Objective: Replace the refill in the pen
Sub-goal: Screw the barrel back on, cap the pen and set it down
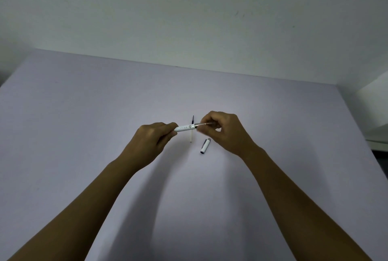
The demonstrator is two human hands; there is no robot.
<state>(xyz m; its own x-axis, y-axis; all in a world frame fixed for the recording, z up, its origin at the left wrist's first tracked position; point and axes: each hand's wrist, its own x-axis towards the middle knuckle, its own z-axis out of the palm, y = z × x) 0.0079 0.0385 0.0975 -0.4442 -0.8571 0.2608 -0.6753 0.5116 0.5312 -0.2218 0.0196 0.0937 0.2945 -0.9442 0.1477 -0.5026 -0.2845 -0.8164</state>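
Observation:
My left hand grips the white pen barrel by its left end and holds it level above the table. My right hand pinches a thin refill that sticks out of the barrel's right, metal-ringed end. A second refill, dark at its far end and pale at its near end, lies on the table behind the barrel, partly hidden by it. The white pen cap with a clip lies on the table just below my right hand.
The work surface is a lilac table that meets a pale wall at the back. A white ledge stands past the table's right edge.

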